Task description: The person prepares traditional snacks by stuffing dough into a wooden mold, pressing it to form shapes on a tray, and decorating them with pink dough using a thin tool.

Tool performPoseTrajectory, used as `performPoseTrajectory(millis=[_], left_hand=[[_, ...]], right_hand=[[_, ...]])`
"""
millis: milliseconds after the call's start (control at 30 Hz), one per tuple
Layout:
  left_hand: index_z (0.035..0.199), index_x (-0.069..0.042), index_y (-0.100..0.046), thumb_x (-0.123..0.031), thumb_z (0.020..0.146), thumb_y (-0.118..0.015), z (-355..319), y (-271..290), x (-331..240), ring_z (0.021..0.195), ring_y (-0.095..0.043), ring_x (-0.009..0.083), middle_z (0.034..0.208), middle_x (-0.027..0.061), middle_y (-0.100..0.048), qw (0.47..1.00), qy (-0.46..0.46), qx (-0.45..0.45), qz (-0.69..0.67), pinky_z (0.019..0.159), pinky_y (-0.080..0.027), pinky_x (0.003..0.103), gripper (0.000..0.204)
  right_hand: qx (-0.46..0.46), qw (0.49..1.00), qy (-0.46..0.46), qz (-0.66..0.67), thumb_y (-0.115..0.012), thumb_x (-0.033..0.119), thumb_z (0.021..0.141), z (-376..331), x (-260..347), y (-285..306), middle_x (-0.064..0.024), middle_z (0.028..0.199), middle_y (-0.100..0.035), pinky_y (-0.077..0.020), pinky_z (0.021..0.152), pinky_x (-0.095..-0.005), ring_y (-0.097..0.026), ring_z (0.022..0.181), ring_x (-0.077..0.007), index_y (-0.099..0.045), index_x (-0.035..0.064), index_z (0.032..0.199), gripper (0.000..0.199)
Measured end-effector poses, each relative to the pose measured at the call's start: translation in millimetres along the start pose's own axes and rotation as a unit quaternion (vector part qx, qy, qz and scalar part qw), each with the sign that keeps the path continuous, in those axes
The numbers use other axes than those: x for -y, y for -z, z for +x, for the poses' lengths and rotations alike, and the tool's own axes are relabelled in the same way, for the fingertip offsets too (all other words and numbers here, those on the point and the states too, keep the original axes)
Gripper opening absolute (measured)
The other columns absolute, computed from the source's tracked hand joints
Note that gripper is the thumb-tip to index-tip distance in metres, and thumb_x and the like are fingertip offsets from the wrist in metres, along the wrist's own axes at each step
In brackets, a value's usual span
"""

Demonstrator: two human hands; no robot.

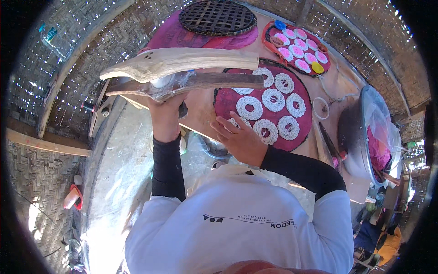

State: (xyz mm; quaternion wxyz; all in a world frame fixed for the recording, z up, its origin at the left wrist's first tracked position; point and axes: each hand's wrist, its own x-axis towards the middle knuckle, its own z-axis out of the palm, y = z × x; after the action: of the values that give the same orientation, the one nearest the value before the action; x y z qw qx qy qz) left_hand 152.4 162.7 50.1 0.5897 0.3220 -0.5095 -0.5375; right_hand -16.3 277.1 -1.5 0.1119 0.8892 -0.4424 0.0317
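A wooden press (pixel 182 73), made of two long planks hinged together, is held from below by the left hand (pixel 165 114), whose fingers are wrapped around its lower plank; how tightly they close cannot be told. The press is raised over the near-left edge of the round purple tray (pixel 306 125), with its free ends reaching above the tray's far-left rim.

On that tray seven white noodle rings (pixel 273 99) are laid in a loose circle. The right hand (pixel 239 137) is rested at the tray's near edge, its fingers loosely spread, the fingertips touching or just short of the nearest ring.

Beyond the tray a dark woven mat (pixel 217 17) is set on a pink disc, and to the tray's far right a smaller tray of pink rings (pixel 299 48) is seen. To its right a metal bowl (pixel 365 137) is placed.

It is judged that the press, gripped one-handed near one end, could tip and drop onto the soft rings; a spread finger could also smear the nearest ring.
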Motion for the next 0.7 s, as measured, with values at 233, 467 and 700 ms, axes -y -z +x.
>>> performPoseTrajectory(millis=[233, 467, 700], left_hand=[[0.103, -0.002, -0.051, 0.007, 0.066, -0.063, -2, 7, 5, 0.078, -0.056, 0.0129, 0.090, 0.0047, -0.059, 0.999, 0.020, -0.033, -0.007, 0.067, -0.045, 0.025, 0.039], [0.100, -0.002, -0.052, 0.006, 0.067, -0.060, -2, 9, 16, 0.075, -0.056, 0.0125, 0.087, 0.0037, -0.059, 0.999, 0.027, -0.009, -0.030, 0.064, -0.044, 0.024, 0.034], [0.099, -0.002, -0.054, 0.006, 0.067, -0.059, 0, 3, 18, 0.073, -0.055, 0.0108, 0.085, 0.0029, -0.059, 0.999, 0.028, -0.021, -0.034, 0.063, -0.043, 0.024, 0.033]], right_hand=[[0.048, 0.992, 0.031, -0.114, -0.050, 0.019, 0.075, 2, 11, 3, -0.0059, 0.124, -0.046, -0.0158, 0.107, -0.0448, -0.030, 0.125, -0.0203, -0.059, 0.0039, 0.104, 0.034], [-0.019, 1.000, 0.020, -0.009, -0.055, 0.020, 0.070, 1, 1, 4, -0.0053, 0.110, -0.053, -0.0158, 0.103, -0.0534, -0.040, 0.115, -0.0232, -0.066, 0.0108, 0.079, 0.017], [-0.032, 0.959, -0.178, 0.219, -0.060, 0.019, 0.070, -16, -33, 19, -0.0039, 0.099, -0.050, -0.0156, 0.097, -0.0609, -0.043, 0.111, -0.0205, -0.064, 0.0109, 0.074, 0.010]])
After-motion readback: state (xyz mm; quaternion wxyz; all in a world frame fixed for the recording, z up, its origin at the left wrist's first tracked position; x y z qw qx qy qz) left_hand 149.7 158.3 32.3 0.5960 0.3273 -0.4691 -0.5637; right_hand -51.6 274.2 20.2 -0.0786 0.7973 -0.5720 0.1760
